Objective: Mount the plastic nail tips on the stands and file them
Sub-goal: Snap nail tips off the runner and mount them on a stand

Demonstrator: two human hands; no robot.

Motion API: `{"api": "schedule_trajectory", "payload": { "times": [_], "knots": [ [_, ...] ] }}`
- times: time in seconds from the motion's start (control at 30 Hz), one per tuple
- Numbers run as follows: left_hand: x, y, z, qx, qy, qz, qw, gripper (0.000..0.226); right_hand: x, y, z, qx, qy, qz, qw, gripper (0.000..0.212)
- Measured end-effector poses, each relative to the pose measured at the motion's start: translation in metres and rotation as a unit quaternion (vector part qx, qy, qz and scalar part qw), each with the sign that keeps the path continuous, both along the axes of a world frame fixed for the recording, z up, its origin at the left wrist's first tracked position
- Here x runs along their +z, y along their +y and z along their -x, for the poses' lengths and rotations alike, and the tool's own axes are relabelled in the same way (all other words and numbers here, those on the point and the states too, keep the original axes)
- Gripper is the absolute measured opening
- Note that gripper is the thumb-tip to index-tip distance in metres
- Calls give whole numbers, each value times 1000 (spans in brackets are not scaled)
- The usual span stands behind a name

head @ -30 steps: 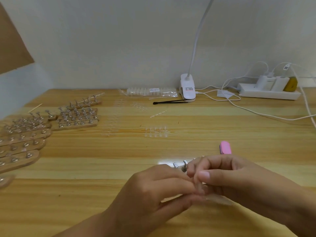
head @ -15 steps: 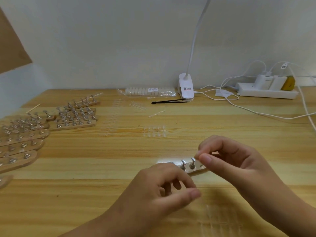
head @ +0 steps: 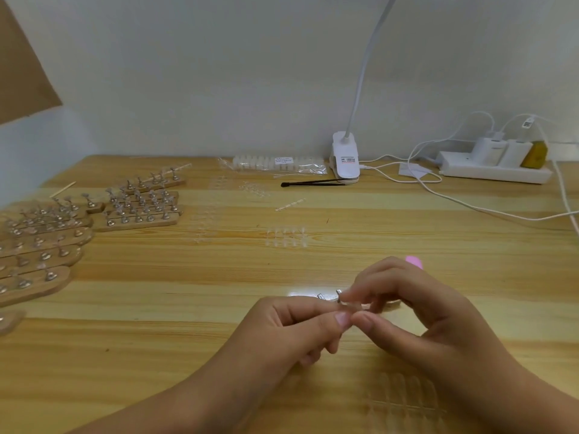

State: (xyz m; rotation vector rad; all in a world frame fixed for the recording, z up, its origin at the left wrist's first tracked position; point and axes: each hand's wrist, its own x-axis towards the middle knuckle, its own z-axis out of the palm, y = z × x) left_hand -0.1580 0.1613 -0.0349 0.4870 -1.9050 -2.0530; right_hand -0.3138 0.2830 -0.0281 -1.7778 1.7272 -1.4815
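- The left hand (head: 282, 333) and the right hand (head: 416, 314) are close together, with their fingertips touching.
- Both pinch a tiny clear bit, which I think is a nail tip (head: 348, 306). It is too small to see well.
- They hold it right at the small stand (head: 327, 297), by one metal peg. I think this tip is being put on now.
- The pink file (head: 414, 262) lies just behind the small stand, and no hand is on it. Filing looks not begun here.
- A sheet of tips (head: 404, 402) lies in front of the small stand, and another sheet (head: 285, 236) lies behind it. Lots are left.
- Many more stands (head: 138, 211) sit far left of the small stand. I cannot tell if they are full.
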Motion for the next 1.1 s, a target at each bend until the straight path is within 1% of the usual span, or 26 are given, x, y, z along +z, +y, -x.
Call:
{"api": "schedule_trajectory", "payload": {
  "times": [0.1, 0.23, 0.3, 0.37, 0.4, 0.43, 0.47, 0.5, 0.53, 0.57, 0.6, 0.67, 0.73, 0.83, 0.93, 1.1],
  "knots": [
    [0, -2, 0, -2, 8, -17, 1000, 32, -1, 2, 3, -22, 76, 14, 997, 18],
    [2, -2, -2, -13, 4, -2, 1000, 29, 1, 1, 8, -25, 148, 27, 988, 23],
    [4, -3, -3, -8, -11, 34, 999, 24, 1, 0, 9, -23, 163, 32, 986, 25],
    [5, -8, -4, 6, -25, 122, 992, 22, -1, -1, 9, -26, 147, 27, 988, 25],
    [4, -12, -6, 20, -24, 193, 981, 24, -2, -1, 9, -29, 134, 22, 990, 24],
    [4, -19, -7, 43, -22, 292, 955, 27, -3, -1, 9, -34, 123, 19, 992, 24],
    [4, -25, -9, 65, -27, 409, 910, 30, -3, -2, 10, -40, 117, 16, 992, 24],
    [4, -31, -9, 75, -39, 504, 860, 35, -4, -4, 12, -46, 118, 13, 992, 25],
    [4, -35, -9, 68, -63, 554, 827, 41, -5, -5, 14, -51, 123, 8, 991, 25],
    [4, -37, -9, 58, -92, 562, 820, 46, -7, -7, 15, -55, 128, 1, 990, 25],
    [2, -38, -8, 46, -118, 547, 828, 50, -9, -9, 16, -58, 130, -7, 990, 26],
    [-2, -38, -5, 26, -144, 532, 834, 48, -14, -13, 17, -60, 133, -22, 989, 27],
    [-5, -37, -1, 22, -145, 528, 836, 34, -18, -15, 16, -59, 145, -26, 987, 26],
    [-8, -36, 2, 24, -130, 496, 858, 17, -20, -19, 15, -61, 156, -30, 985, 25],
    [-11, -34, 3, 20, -125, 483, 866, 14, -20, -20, 14, -65, 158, -35, 985, 26],
    [-13, -34, 4, 22, -126, 485, 865, 13, -20, -20, 13, -75, 166, -41, 982, 27]
  ]
}}
